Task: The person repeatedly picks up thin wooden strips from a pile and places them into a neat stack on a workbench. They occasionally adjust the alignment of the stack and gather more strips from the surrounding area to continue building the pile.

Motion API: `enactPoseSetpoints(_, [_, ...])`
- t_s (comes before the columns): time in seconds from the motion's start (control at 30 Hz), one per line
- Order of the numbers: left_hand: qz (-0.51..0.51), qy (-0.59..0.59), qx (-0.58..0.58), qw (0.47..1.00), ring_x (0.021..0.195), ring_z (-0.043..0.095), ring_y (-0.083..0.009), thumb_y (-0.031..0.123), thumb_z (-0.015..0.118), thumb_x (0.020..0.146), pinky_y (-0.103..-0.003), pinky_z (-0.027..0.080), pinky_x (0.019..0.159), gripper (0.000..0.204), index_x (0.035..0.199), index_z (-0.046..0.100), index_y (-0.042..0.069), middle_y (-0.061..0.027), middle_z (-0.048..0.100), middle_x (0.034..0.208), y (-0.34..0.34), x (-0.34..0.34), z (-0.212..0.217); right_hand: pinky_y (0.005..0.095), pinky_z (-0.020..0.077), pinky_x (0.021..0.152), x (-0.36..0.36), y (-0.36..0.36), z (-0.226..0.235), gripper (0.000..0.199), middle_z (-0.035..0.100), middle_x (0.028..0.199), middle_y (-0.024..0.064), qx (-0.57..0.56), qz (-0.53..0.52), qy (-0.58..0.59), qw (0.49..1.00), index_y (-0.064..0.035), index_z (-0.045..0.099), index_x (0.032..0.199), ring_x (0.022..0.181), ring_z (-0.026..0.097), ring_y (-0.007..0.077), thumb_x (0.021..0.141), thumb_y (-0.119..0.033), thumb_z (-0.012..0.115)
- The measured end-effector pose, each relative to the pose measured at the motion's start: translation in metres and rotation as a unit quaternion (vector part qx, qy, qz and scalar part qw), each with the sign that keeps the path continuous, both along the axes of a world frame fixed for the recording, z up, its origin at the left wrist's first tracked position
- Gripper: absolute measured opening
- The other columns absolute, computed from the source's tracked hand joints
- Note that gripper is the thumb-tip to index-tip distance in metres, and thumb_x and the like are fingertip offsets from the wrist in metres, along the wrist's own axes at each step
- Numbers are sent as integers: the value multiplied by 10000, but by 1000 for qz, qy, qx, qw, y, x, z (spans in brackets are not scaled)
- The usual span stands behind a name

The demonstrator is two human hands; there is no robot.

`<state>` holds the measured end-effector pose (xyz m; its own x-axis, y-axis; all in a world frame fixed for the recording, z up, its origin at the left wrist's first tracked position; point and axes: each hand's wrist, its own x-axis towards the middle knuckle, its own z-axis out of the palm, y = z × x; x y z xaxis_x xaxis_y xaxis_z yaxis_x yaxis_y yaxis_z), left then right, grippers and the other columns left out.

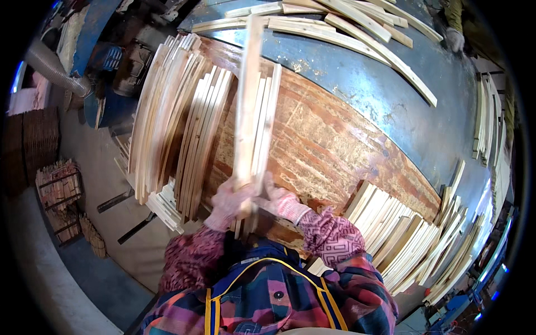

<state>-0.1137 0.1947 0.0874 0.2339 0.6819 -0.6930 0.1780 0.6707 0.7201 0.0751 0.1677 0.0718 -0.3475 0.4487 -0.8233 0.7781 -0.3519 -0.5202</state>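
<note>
A long pale wooden slat [248, 95] stands out from my body over the board-topped table, its outline a little smeared by motion. My left hand [228, 202], in a pinkish-white glove, is closed round its near end. Gloved likewise, my right hand [280, 201] closes in from the other side, its fingers at the near ends of the slat and its neighbours; their exact grip is partly hidden. Beside the raised slat a few more slats [267, 123] lie side by side. To their left is a row of upright-edged slats [202, 134].
A larger stack of slats [162, 111] stands at the far left of the brown board [318, 134]. Many slats [391, 234] line its right front. Loose slats [357, 42] lie on the blue metal tabletop [385, 106]. Another person's gloved hand [455, 40] is at the far right.
</note>
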Motion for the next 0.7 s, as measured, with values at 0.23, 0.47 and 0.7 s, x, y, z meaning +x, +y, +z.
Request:
enactPoseSetpoints(0.23, [-274, 561, 239, 744, 1398, 273, -389, 245, 694, 811, -430, 256, 1152, 733, 1471, 392, 146, -217, 288, 1512, -58, -134, -32, 333, 358, 1113, 156, 185, 26, 557, 383, 1499, 153, 273, -133, -159, 939, -78, 369, 1457, 1347, 425, 257, 961, -293, 497])
enactPoseSetpoints(0.47, [-243, 658, 288, 652, 1391, 218, -443, 262, 738, 733, -538, 238, 1140, 815, 1453, 369, 163, -189, 265, 1509, -29, -127, -41, 392, 362, 1043, 220, 330, -31, 525, 509, 1399, 71, 483, -70, -397, 777, -165, 449, 1390, 1332, 441, 192, 872, -90, 480])
enactPoseSetpoints(0.7, [-113, 255, 264, 923, 1211, 494, -374, 332, 589, 914, -441, 459, 1001, 588, 1426, 410, 107, -191, 454, 1391, 67, -13, 22, 362, 550, 790, 161, 266, 40, 411, 679, 963, 64, 455, 115, -268, 842, -198, 663, 1147, 902, 667, 230, 757, -283, 761])
